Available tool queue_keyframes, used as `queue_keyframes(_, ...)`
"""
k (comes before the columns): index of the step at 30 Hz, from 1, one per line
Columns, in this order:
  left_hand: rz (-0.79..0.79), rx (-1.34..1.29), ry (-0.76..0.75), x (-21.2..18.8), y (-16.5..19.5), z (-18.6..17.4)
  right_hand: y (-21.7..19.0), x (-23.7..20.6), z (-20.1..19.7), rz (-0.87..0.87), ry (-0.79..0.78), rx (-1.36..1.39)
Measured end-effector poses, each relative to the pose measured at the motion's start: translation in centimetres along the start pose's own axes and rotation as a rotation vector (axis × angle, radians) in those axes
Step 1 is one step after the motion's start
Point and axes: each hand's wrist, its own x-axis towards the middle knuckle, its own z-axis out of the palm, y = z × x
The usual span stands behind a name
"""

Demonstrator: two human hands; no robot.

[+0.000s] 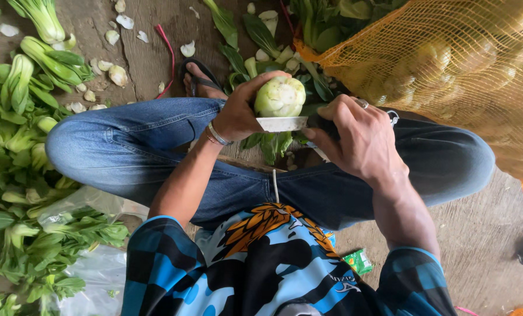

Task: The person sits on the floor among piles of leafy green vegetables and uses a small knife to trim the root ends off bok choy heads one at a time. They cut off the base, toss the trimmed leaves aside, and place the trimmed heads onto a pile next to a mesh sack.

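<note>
- The left hand (pixel 238 114) wraps around a bok choy (pixel 280 96), fingers curled over its far side and thumb on the near side; the pale green cut base faces the camera.
- The bok choy sits above the person's lap, between the two knees, its leafy end hanging down out of the grip toward the ground.
- The right hand (pixel 358 137) is clenched around the dark handle of a knife (pixel 282 123); the handle is mostly hidden inside the fist.
- The knife's flat pale blade runs left from the fist and lies just under the bok choy base, touching it or nearly so; I cannot tell whether it has bitten in.
- A bracelet (pixel 218 134) circles the left wrist, and a ring (pixel 362 103) shows on a finger of the right hand.
- The person sits cross-legged in blue jeans (pixel 127 146) and a blue patterned shirt, one foot in a dark sandal (pixel 198 76) on the far side of the left knee.
- To the left, a heap of bok choy (pixel 21 146) lies on the ground, some of it on clear plastic.
- At the far right, an orange mesh sack (pixel 448 70) holds pale round vegetables.
- Trimmed pale scraps (pixel 118 75) lie scattered on the far ground.
</note>
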Motion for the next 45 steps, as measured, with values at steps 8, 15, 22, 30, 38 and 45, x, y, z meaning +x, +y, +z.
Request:
queue_keyframes(8, 0.036, 0.228, -0.017, 0.5, 1.0, 0.8, 0.9, -0.3, -0.6, -0.027, -0.038, 0.061)
queue_keyframes(15, 0.179, 0.495, -0.091, 0.7, 1.0, 1.4, 1.0, -0.5, -0.7, 0.010, -0.024, 0.111)
queue_keyframes(22, 0.144, 0.367, -0.076, -0.9, 2.6, 1.7, 2.5, -1.7, -0.3, 0.012, 0.050, 0.177)
queue_keyframes(30, 0.133, 0.107, -0.051, -2.9, 3.0, 2.3, 4.8, -3.1, 0.7, 0.317, 0.205, 0.172)
queue_keyframes(38, 0.115, 0.298, 0.081, -2.3, 2.9, 3.0, 2.7, -1.8, 1.2, 0.102, 0.131, 0.629)
queue_keyframes(45, 0.449, 0.660, 0.006, -1.2, 3.3, 3.5, 3.3, -1.6, 1.6, -0.051, 0.069, 0.561)
